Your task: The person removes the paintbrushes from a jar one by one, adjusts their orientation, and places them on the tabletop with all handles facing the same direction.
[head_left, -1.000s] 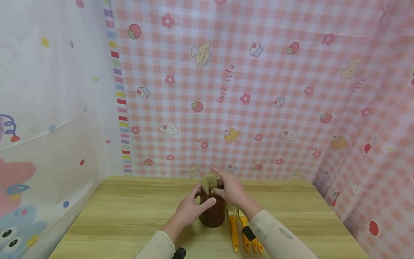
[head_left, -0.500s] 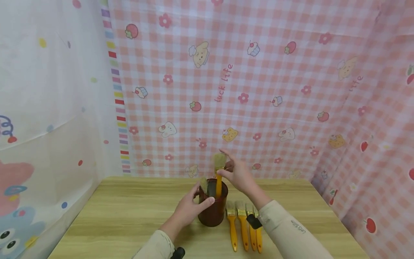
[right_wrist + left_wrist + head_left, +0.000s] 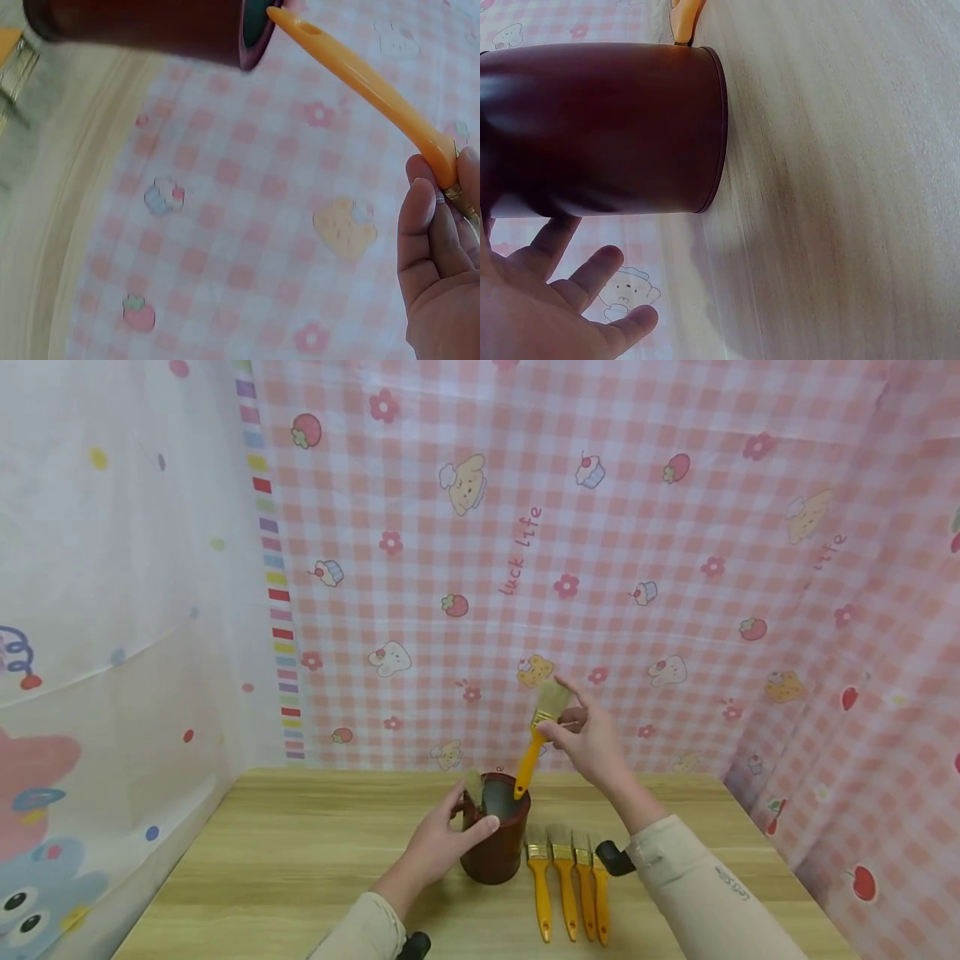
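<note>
A dark reddish-brown cylindrical cup stands upright on the wooden table. My left hand holds it near the rim, thumb in front; in the left wrist view its other fingers spread along the cup's side. The pale bristles of one paintbrush show at the cup's left rim, its handle hidden. Above and right of the cup, my right hand pinches a second paintbrush near its metal band. Its bristles point up, and its yellow-orange handle slants down to the cup's right rim, as the right wrist view also gives.
Several yellow-handled paintbrushes lie side by side on the wooden table, right of the cup, bristles away from me. A pink checked cloth hangs behind the table, and a white patterned one hangs at the left.
My right hand has lifted the paintbrush up out of the cup and moved right, tilting it. The left hand has stayed on the cup.
</note>
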{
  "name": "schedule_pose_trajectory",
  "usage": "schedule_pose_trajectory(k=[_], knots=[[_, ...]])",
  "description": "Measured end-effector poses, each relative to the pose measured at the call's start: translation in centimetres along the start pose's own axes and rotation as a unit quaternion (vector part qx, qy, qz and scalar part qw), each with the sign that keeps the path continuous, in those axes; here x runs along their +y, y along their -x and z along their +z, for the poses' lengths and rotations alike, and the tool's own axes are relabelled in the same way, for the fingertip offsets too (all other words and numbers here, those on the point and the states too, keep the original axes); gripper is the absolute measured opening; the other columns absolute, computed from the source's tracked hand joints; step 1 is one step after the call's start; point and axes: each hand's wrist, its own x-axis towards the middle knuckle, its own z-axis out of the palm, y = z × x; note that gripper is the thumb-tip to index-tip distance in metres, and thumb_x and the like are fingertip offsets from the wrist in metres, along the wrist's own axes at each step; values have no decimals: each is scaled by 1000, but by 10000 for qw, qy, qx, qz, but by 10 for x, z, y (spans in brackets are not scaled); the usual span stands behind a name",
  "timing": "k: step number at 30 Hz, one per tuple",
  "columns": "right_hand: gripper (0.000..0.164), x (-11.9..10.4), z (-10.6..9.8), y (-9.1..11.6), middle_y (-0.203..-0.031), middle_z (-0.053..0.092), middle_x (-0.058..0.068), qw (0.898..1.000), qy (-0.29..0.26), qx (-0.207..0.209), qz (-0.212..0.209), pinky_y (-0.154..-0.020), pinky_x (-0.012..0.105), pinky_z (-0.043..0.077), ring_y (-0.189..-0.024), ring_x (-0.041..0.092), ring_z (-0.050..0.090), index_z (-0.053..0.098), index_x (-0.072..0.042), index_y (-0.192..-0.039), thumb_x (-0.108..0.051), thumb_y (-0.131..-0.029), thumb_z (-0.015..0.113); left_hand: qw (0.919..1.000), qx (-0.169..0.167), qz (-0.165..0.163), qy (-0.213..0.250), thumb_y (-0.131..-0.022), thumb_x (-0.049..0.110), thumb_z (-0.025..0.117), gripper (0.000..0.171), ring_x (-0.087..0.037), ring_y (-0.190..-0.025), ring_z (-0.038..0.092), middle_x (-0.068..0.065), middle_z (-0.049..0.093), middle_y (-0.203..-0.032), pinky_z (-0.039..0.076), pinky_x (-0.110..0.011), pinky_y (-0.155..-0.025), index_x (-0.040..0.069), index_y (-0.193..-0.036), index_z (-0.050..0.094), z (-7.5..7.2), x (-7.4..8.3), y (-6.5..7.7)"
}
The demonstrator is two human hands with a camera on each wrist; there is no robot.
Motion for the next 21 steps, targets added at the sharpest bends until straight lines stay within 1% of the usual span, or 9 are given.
schedule_pose_trajectory(k=[2,4,7,9,10,15,17,21], knots=[[77,2,-11,0,-106,77,29,9999,-19,98,14,-75,35,68,-85,30,82,42,-21,-165,-7,-99,77,10000,-14,33,10,-94,69,70,98,-46,-154,44,-17,50,-164,43,-70,-118,27,-171,28,0,0,0],[77,6,-24,1,-106,77,30,9998,-8,169,63,-73,33,67,-80,25,81,41,-21,-166,-7,-99,77,10000,-26,33,17,-94,69,71,98,-46,-154,44,-18,50,-164,43,-70,-118,27,-172,28,0,0,0],[78,12,-44,3,-105,76,30,9995,59,201,255,-71,31,67,-74,14,79,39,-25,-167,-10,-100,77,10000,-27,14,-13,-94,70,70,98,-47,-153,44,-18,50,-165,43,-70,-117,27,-172,27,0,0,0],[80,16,-57,6,-104,75,30,9990,66,199,399,-70,29,66,-71,12,78,37,-25,-168,-12,-100,77,10000,-14,10,-32,-94,70,70,99,-46,-153,44,-17,50,-164,43,-70,-118,27,-172,27,0,1,0],[80,18,-63,7,-104,75,29,9986,74,182,483,-71,29,66,-71,11,77,36,-26,-168,-13,-101,77,10000,-12,11,-40,-94,70,70,99,-46,-153,45,-17,50,-164,43,-69,-118,27,-172,27,0,0,0],[85,34,-91,15,-102,76,22,9961,59,45,874,-74,28,66,-75,9,77,26,-24,-172,-14,-102,75,10000,-25,66,-3,-95,69,70,99,-47,-152,46,-19,49,-164,44,-69,-117,24,-172,28,1,-1,0],[87,42,-101,18,-103,77,20,9941,19,-69,1080,-77,30,67,-78,11,78,23,-22,-173,-14,-103,74,10000,-35,85,10,-95,68,70,99,-48,-152,46,-19,49,-165,44,-69,-117,23,-172,27,1,-1,0],[89,59,-119,24,-106,79,20,9885,73,-370,1466,-79,32,67,-84,17,80,18,-17,-173,-14,-104,73,9999,-64,84,43,-95,68,70,99,-49,-152,45,-20,48,-165,44,-70,-117,23,-172,26,1,-2,0]])
